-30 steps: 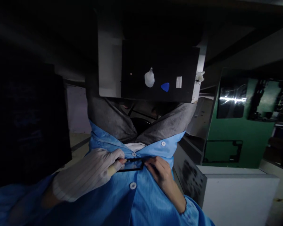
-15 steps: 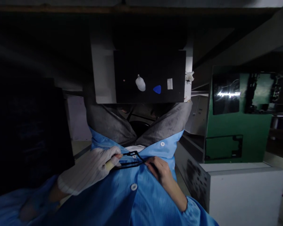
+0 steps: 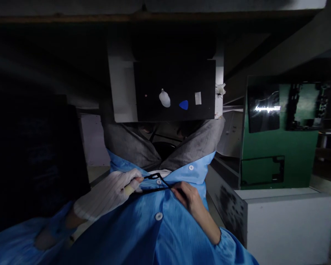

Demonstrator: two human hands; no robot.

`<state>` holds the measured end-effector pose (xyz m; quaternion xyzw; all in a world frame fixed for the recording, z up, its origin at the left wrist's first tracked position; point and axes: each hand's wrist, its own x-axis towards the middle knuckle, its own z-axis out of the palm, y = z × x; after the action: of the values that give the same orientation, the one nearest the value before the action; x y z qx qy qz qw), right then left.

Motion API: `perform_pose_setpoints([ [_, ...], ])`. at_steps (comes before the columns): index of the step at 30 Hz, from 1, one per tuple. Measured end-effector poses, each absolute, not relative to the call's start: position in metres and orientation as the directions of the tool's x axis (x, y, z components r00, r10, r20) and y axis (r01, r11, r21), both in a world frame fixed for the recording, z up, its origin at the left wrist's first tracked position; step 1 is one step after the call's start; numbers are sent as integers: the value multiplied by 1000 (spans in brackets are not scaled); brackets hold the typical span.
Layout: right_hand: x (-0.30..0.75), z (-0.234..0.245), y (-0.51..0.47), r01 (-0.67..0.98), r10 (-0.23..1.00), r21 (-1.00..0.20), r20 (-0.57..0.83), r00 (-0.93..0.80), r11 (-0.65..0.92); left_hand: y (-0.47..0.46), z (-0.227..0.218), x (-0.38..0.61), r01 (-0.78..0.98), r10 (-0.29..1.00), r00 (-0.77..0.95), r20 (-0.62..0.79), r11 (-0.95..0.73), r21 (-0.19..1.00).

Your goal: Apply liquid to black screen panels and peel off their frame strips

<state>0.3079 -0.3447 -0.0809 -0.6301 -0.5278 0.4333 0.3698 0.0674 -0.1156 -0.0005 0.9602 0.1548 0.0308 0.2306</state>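
My left hand (image 3: 110, 193), in a white glove, pinches one end of a thin black frame-shaped part (image 3: 153, 183) held close over my blue coat (image 3: 154, 232). At the part's other end is my bare right hand (image 3: 186, 197), its fingers closed on it. The part is tilted, its far edge raised. Beyond my knees lies a black mat (image 3: 176, 90) with a small white bottle (image 3: 164, 98), a blue pick (image 3: 183, 105) and a small white piece (image 3: 198, 98) on it.
A green mat (image 3: 281, 147) at the right holds dark phone parts (image 3: 264, 108) and a black frame (image 3: 262, 170). A white box (image 3: 287, 221) stands at the lower right. A large dark mass fills the left side. The scene is dim.
The black part has been tilted up from lying flat between my hands. Both hands have shifted slightly to the right and up, still gripping it.
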Motion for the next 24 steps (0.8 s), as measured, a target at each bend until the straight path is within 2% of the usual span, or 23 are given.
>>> perform_pose_setpoints([
  [3,307,-81,-344,352,987,-922,-146,70,-161,-108,5,74,175,224,967,120,-928,329],
  [5,307,-80,-344,351,988,-924,-139,71,-156,-107,7,73,185,238,964,119,-921,343],
  [7,306,-79,-344,356,989,-923,-130,72,-148,-109,6,67,218,269,961,67,-881,419],
  [11,307,-76,-342,359,991,-924,-114,75,-134,-120,-1,50,375,359,920,-158,-686,623],
  [15,308,-70,-338,289,982,-941,-147,115,-174,-123,3,48,553,452,818,-355,-451,701],
  [17,308,-67,-338,220,969,-952,-177,171,-213,-118,12,53,583,452,789,-417,-332,742],
  [20,306,-65,-339,80,937,-958,-248,247,-275,-104,26,60,543,473,787,-395,-228,809],
  [24,305,-63,-340,-102,890,-937,-349,292,-334,-93,31,58,488,563,771,-297,-224,844],
])
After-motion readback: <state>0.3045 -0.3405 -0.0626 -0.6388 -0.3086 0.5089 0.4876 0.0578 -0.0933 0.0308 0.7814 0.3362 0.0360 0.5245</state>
